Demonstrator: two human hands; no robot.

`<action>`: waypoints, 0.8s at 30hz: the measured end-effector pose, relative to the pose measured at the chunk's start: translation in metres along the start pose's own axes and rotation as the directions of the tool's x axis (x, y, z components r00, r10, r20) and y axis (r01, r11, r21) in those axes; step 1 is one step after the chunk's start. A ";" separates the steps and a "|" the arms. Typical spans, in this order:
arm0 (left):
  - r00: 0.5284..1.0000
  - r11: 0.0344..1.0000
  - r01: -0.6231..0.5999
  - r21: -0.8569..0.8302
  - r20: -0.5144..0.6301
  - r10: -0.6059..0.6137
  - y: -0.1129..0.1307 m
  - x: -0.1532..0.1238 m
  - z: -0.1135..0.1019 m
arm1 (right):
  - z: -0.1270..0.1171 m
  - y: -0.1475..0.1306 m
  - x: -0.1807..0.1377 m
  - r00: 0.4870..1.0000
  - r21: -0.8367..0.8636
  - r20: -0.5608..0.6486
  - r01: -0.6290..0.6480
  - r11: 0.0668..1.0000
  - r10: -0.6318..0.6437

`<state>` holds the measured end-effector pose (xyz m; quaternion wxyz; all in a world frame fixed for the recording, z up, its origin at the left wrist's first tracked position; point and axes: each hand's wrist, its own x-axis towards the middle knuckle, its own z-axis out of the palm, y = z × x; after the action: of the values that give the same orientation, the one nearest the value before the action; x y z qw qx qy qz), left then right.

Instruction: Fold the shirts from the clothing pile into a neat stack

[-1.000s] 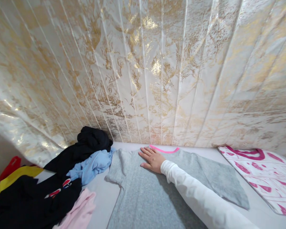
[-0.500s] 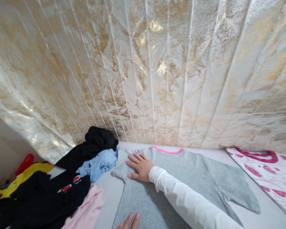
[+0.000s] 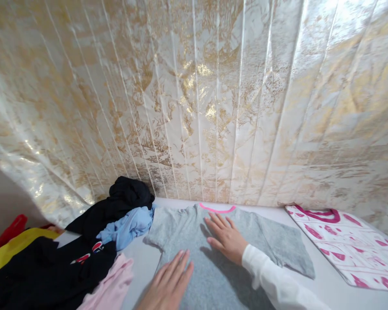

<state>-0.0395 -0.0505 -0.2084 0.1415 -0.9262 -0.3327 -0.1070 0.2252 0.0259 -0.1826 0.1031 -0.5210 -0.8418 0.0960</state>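
A grey T-shirt (image 3: 271, 241) with a pink neckband lies spread flat on a pale surface, its neck toward the wall. My right hand (image 3: 226, 237), in a white sleeve, rests flat and open on the shirt's chest just below the neckband. My left hand (image 3: 170, 285) lies flat and open on the shirt's lower left part, fingers pointing toward the wall. Neither hand holds anything.
A heap of clothes (image 3: 84, 254) sits left of the shirt: black, light blue, pink, yellow and red pieces. A white cloth with pink markings (image 3: 345, 245) lies at the right. A gold-and-white quilted sheet (image 3: 194, 99) hangs as a wall behind.
My right hand slid from the shirt's left sleeve to the middle of its chest. My left hand came further into view and now lies flat on the shirt.
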 end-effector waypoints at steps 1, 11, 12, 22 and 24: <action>1.000 0.998 0.018 -0.059 0.022 -0.017 -0.005 0.016 -0.001 | 0.000 0.013 -0.015 0.996 -0.037 -0.017 -0.089 0.995 0.088; 0.907 0.908 0.388 -0.161 0.240 -0.345 -0.031 0.106 0.039 | 0.015 0.073 -0.080 0.904 -0.245 -0.132 -0.427 0.870 0.407; 0.907 0.906 0.395 -0.154 0.225 -0.357 -0.032 0.105 0.040 | 0.015 0.073 -0.079 0.902 -0.249 -0.141 -0.432 0.867 0.409; 0.908 0.914 0.385 -0.130 0.230 -0.350 -0.031 0.100 0.027 | -0.001 0.062 -0.093 0.925 -0.222 -0.115 -0.379 0.898 0.362; 0.942 0.936 0.313 -0.160 0.181 -0.284 -0.024 0.086 0.019 | -0.001 0.049 -0.110 0.946 -0.199 -0.115 -0.321 0.926 0.303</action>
<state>0.0122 0.0240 -0.1966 0.0099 -0.8794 -0.4682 -0.0853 0.3150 -0.0513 -0.2029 0.0638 -0.6598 -0.7487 -0.0019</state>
